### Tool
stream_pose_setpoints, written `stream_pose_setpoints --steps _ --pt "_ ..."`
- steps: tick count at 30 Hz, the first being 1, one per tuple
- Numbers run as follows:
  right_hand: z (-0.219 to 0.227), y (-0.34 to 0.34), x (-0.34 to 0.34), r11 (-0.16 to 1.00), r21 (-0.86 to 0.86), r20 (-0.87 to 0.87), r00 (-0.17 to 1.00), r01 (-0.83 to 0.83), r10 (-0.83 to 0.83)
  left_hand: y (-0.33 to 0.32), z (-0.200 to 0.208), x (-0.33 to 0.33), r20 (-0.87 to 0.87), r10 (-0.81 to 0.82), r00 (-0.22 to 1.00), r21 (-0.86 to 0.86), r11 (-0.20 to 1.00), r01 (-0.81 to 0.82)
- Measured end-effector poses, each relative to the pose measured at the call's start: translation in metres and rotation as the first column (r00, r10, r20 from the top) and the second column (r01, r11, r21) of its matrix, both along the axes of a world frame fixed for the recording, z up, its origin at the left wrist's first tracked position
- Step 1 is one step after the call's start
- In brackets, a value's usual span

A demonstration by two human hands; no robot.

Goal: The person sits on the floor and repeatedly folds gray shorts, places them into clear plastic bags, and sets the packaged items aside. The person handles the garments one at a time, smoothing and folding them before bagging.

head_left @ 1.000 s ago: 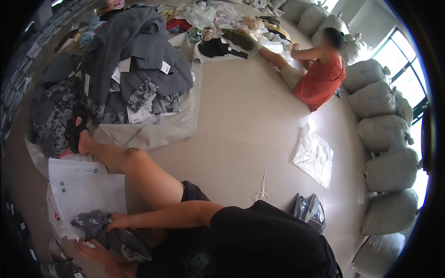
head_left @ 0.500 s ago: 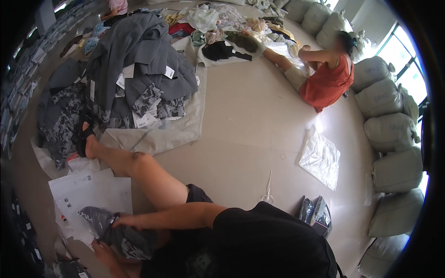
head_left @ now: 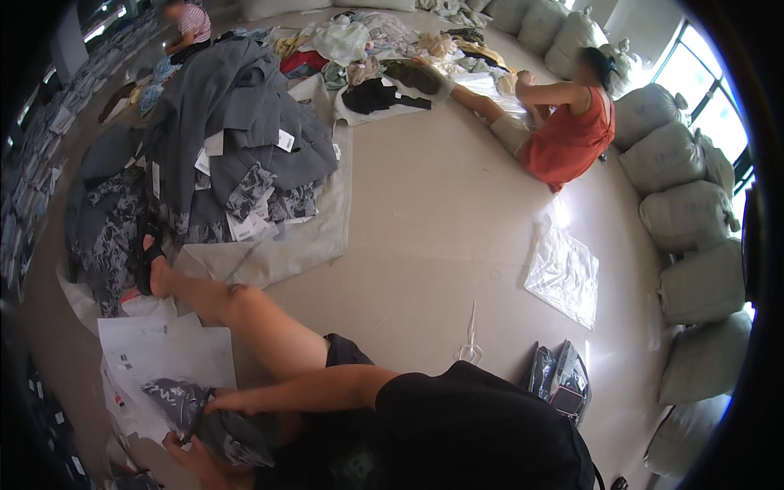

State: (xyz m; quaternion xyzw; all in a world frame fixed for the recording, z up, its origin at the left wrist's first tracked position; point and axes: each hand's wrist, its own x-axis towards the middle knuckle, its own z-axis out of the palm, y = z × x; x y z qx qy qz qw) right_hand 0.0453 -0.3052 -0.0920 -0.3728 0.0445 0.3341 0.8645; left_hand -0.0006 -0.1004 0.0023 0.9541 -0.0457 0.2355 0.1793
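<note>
A dark grey garment (head_left: 233, 437) with a pale print lies bunched in front of me at the lower left. Its far part (head_left: 175, 398) looks shiny, and I cannot tell whether clear film covers it. My right hand (head_left: 233, 401) reaches across from the black sleeve, fingers closed on the upper edge of the cloth. Lower down, my left hand (head_left: 194, 459) grips the near edge between thumb and fingers. White paper sheets (head_left: 167, 347) lie under the garment, beside my outstretched leg.
A big heap of grey clothes (head_left: 237, 122) with white tags rests on a pale sheet (head_left: 318, 237). Scissors (head_left: 469, 351), a clear plastic bag (head_left: 563, 273) and dark packets (head_left: 559, 380) lie on the floor. A person in red (head_left: 572, 139) sits near stuffed sacks (head_left: 690, 216).
My left hand has shifted slightly lower and right, and the garment's far part is more gathered between my hands. The view has tilted a little. The person at the far left shows more.
</note>
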Motion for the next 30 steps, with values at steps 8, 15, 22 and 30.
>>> stream_pose_setpoints --steps 8,15,22,30 --pt "-0.010 0.003 0.002 0.991 0.123 -0.084 0.994 -0.052 0.062 0.004 -0.004 0.016 -0.109 -0.007 0.994 -0.010 1.000 0.006" --pt "-0.033 0.007 0.012 0.986 0.152 -0.254 0.967 0.074 -0.033 -0.008 -0.010 -0.018 -0.286 -0.096 0.954 0.108 0.985 0.131" --pt "-0.009 -0.012 0.006 0.976 0.026 0.138 0.967 0.214 -0.216 -0.031 -0.003 -0.047 -0.417 -0.128 0.900 -0.175 0.983 0.059" --pt "-0.012 -0.005 0.010 0.983 0.088 0.021 0.986 0.161 -0.163 -0.108 0.065 -0.067 -0.462 0.033 0.886 -0.501 0.815 -0.291"
